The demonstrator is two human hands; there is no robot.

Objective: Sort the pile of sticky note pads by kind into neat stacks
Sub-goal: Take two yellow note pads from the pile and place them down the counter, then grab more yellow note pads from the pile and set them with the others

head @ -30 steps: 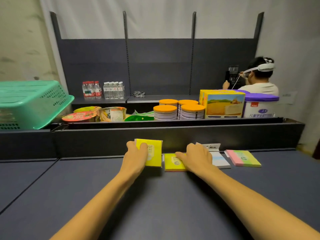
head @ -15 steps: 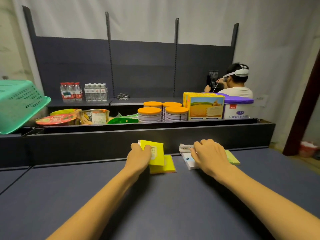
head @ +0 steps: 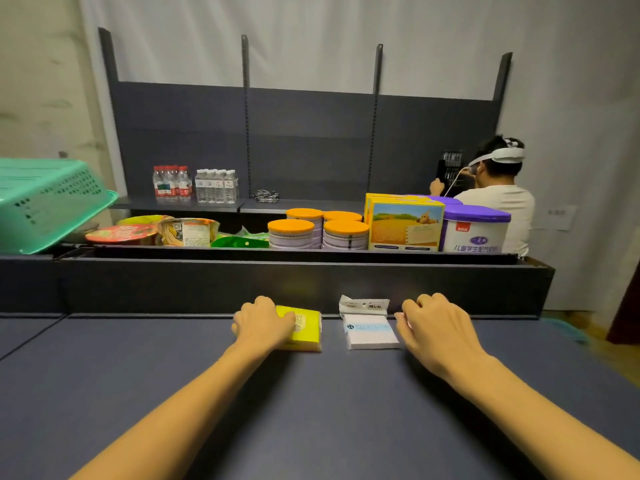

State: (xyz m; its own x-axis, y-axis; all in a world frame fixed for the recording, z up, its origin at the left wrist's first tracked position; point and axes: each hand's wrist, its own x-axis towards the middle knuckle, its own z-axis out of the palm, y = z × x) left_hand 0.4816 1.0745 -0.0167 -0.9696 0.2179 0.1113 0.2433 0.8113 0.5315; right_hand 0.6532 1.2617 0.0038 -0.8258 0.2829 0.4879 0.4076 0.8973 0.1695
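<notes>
Two yellow sticky note pads (head: 306, 332) lie stacked near the table's back edge. My left hand (head: 263, 323) lies on the stack's left part, with its fingers curled over the top pad. To the right a white pad with a blue band (head: 372, 334) lies flat, and a small white packet (head: 363, 303) leans behind it. My right hand (head: 433, 327) is just right of the white pad, its fingers curled down. The pastel pad seen earlier is hidden under it.
A dark raised ledge (head: 311, 285) runs along the back of the blue-grey table (head: 311, 410). Behind it stand orange-lidded tins (head: 318, 230), a yellow box (head: 405, 226), a purple-lidded tub (head: 476, 230), noodle bowls (head: 152, 232) and a green basket (head: 45, 202). A person (head: 495, 188) sits at the far right.
My left hand has laid the upright yellow pad flat on the other yellow pad. My right hand has moved right, off the yellow pad and past the white pad, onto the pastel pad.
</notes>
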